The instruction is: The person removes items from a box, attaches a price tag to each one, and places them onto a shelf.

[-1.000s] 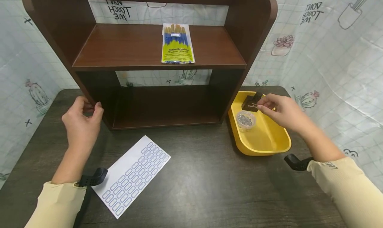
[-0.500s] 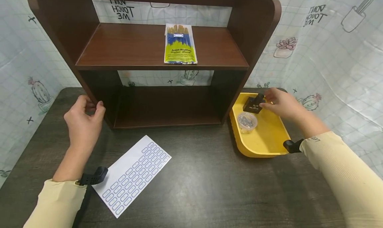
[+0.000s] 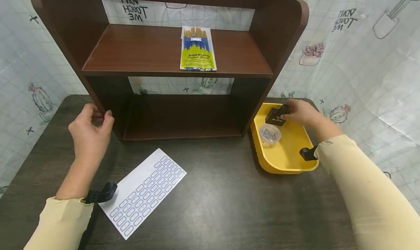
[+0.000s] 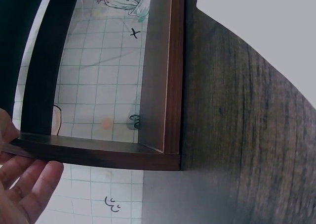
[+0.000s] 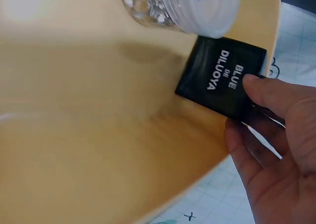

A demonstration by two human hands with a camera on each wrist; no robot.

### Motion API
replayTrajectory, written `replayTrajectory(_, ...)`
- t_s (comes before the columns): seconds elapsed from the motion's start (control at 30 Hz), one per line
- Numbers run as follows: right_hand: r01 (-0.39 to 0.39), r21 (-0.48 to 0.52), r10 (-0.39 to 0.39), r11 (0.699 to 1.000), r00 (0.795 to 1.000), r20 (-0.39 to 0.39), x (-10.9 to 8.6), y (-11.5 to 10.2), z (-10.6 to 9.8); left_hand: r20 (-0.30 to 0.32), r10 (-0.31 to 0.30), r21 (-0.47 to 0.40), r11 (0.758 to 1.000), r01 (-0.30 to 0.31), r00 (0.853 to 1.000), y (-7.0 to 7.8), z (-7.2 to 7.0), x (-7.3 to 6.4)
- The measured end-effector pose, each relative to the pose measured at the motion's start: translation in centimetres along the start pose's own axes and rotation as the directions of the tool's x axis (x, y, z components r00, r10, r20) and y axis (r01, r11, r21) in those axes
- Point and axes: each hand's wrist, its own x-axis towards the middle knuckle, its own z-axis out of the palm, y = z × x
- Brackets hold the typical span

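My left hand [image 3: 90, 131] grips the left side panel of a dark brown wooden shelf [image 3: 137, 51]. In the left wrist view, its thumb and fingers [image 4: 42, 187] lie on opposite faces of the panel's edge. At the right, my right hand [image 3: 303, 113] reaches over the far end of a yellow tray [image 3: 293, 149]. It pinches a black perfume bottle [image 5: 217, 80] printed "BLUE DE DILUOYA", thumb on the lettered face and fingers on the other side. Beside the bottle in the tray is a round clear tub [image 3: 269, 134] of shiny clear beads. The hand partly hides the bottle's cap end.
A pack of artist brushes [image 3: 198, 55] lies on the upper shelf board. On the dark table [image 3: 213, 199], a white sheet of blue-bordered labels [image 3: 144, 195] lies near my left wrist. Patterned sheeting [image 3: 361, 78] hangs behind and at the sides.
My right hand has moved in on the perfume bottle and now pinches it; the right forearm has swung left and forward. The left hand stays on the shelf panel.
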Motion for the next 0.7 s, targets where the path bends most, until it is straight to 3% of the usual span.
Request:
replayTrajectory(0.2, -0.001, -0.034, 0.000, 0.999, 1.000, -0.031, -0.1, 0.6, 1.4, 0.022, 0.000, 0.016, 1.000, -0.001, 1.000, 0.3, 0.2, 0.0)
replayTrajectory(0.47, 0.052, -0.047, -0.056, 0.998, 0.994, -0.092, -0.5, 0.3, 0.9, -0.014, 0.014, -0.005, 1.000, -0.015, 1.000, 0.1, 0.1, 0.0)
replayTrajectory(0.7, 0.104, 0.087, -0.086, 0.991, 0.977, -0.195, -2.4, -0.7, -0.1, -0.015, 0.008, -0.001, 1.000, -0.008, 1.000, 0.0, 0.1, 0.0)
